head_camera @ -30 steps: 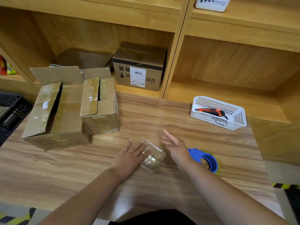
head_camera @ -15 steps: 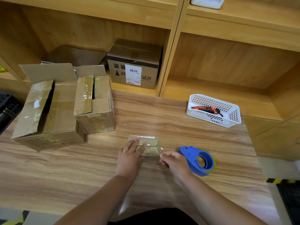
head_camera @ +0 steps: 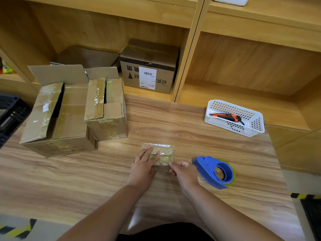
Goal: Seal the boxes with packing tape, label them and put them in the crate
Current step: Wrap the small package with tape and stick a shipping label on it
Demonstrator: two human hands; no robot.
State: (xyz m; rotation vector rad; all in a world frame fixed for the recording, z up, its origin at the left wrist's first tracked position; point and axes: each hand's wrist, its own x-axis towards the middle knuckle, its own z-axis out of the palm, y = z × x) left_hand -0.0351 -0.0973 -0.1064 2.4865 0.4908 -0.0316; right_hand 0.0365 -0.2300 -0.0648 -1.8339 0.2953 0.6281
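Note:
A small flat box [head_camera: 165,153] wrapped in glossy tape lies on the wooden table [head_camera: 173,126] near the middle front. My left hand [head_camera: 144,166] rests flat on its left half with straight fingers. My right hand [head_camera: 182,173] has its fingers curled and pinches the box's near right corner. A blue tape dispenser [head_camera: 215,172] lies on the table just right of my right hand. Two larger cardboard boxes, a big one [head_camera: 57,115] and a smaller one [head_camera: 106,108], stand at the left with their flaps partly open. A black crate [head_camera: 10,112] shows at the left edge.
A white perforated basket [head_camera: 234,119] holding an orange-and-black utility knife [head_camera: 225,116] sits at the back right. A labelled cardboard box [head_camera: 149,70] stands in the wooden shelf behind the table. Shelf dividers rise along the table's far edge.
The small box was tilted between my hands; it now lies flat. My left hand came to rest on top, and my right hand curled onto its near right corner.

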